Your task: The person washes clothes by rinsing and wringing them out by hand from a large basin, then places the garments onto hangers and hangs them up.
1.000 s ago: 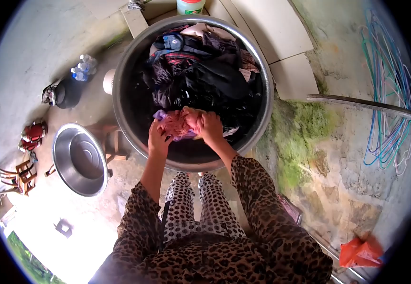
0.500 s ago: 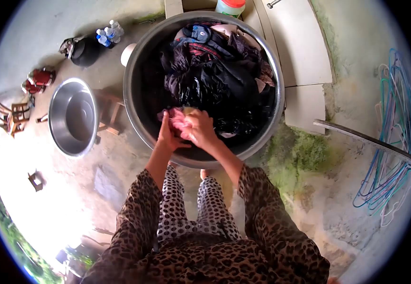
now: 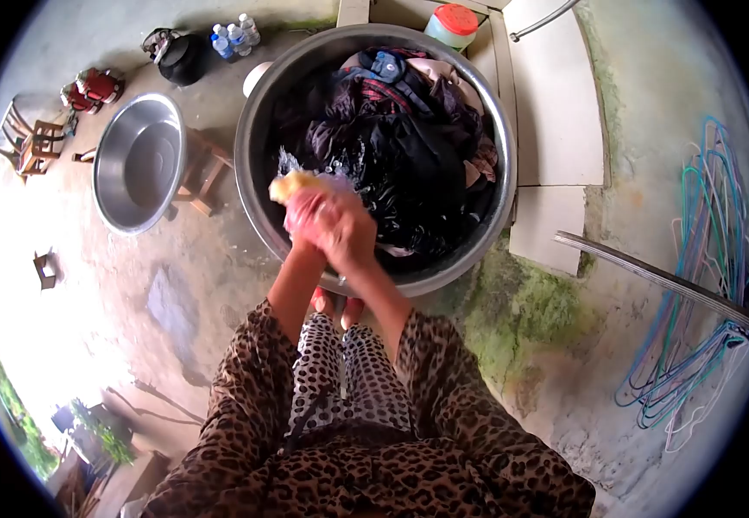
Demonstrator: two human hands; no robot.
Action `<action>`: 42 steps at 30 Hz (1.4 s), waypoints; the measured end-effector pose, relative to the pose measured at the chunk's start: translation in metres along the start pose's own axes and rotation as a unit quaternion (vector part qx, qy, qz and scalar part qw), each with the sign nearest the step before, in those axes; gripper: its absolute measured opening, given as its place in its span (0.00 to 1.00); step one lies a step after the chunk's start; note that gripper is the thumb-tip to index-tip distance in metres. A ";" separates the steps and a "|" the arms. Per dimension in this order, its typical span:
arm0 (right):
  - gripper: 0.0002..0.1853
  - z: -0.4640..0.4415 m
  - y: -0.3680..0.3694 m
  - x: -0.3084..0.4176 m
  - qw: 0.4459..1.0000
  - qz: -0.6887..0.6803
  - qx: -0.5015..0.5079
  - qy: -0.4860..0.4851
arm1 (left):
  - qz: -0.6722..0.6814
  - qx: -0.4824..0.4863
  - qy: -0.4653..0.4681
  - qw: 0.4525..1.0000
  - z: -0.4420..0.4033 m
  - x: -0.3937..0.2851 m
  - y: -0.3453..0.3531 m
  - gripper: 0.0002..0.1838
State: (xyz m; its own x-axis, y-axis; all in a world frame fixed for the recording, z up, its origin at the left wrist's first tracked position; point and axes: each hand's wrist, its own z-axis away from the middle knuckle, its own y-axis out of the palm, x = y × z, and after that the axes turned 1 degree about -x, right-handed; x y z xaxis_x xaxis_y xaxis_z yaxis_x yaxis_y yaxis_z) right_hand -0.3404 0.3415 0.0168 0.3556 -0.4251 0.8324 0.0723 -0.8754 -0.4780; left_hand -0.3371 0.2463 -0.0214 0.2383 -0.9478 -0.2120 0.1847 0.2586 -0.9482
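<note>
- Well left of the large metal tub [image 3: 505, 186], a smaller metal basin [image 3: 139, 164] tilts beside a wooden stool [image 3: 204, 177].
- Beyond the tub's left side, plastic bottles [image 3: 236, 39] stand near a black pot [image 3: 181, 59].
- Over the tub's near-left part, a pink-and-yellow cloth [image 3: 291, 186] is bunched between both hands.
- The left hand [image 3: 303, 239] grips the cloth, forearm angled up and inward; its fingers are mostly hidden.
- The right hand [image 3: 348, 231] presses against the left, curled over the cloth, forearm slanting up-left across the near rim.
- Inside the tub, dark wet clothes [image 3: 404, 160] lie heaped.
- Past the far rim sits a red-lidded jar [image 3: 452, 28].
- Well right of the tub, hangers [image 3: 694, 259] cluster.
</note>
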 end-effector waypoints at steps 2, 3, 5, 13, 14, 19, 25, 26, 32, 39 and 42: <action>0.14 -0.015 0.007 -0.030 0.998 0.007 0.026 0.057 | 0.281 -0.173 -0.030 0.944 0.002 0.031 0.094 0.22; 0.17 -0.019 0.015 -0.049 0.996 0.024 0.028 0.081 | 0.642 -0.124 -0.186 0.733 -0.004 0.029 0.095 0.23; 0.20 -0.017 0.031 -0.090 0.977 0.139 0.066 0.150 | 0.789 -0.064 -0.268 0.549 -0.003 0.040 0.103 0.22; 0.36 0.069 0.031 -0.141 0.854 0.429 0.279 -0.090 | 0.745 0.078 -0.337 0.571 0.019 0.059 0.019 0.48; 0.35 0.071 0.030 -0.152 0.851 0.418 0.290 -0.134 | 0.741 0.089 -0.339 0.573 0.018 0.061 0.019 0.48; 0.13 0.019 0.045 -0.123 0.817 0.422 0.392 0.022 | 0.719 0.155 -0.406 0.543 0.018 0.048 0.027 0.52; 0.03 -0.008 -0.001 -0.011 0.950 0.175 0.250 -0.071 | 0.840 0.248 -0.341 0.342 0.019 0.063 0.055 0.54; 0.10 -0.009 -0.018 0.017 0.955 0.137 0.239 -0.108 | 0.890 0.246 -0.278 0.264 0.018 0.068 0.064 0.49; 0.28 0.013 -0.043 0.111 0.972 0.026 0.191 -0.133 | 0.951 0.186 -0.169 0.182 0.008 0.044 0.017 0.30; 0.13 0.002 0.014 0.057 0.995 0.005 0.023 -0.093 | 0.909 -0.079 -0.020 0.409 0.001 0.055 0.113 0.18; 0.12 -0.028 0.021 0.032 1.000 0.009 0.029 -0.001 | 0.870 -0.047 -0.133 0.473 0.003 0.038 0.085 0.20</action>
State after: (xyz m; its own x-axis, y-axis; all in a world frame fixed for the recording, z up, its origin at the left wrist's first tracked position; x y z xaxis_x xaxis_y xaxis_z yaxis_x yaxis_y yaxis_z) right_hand -0.3535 0.3037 0.0410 0.3592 -0.4410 0.8225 0.1198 -0.8522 -0.5092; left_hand -0.3093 0.2326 -0.1091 0.0660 0.7442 -0.6647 -0.5509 0.5826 0.5976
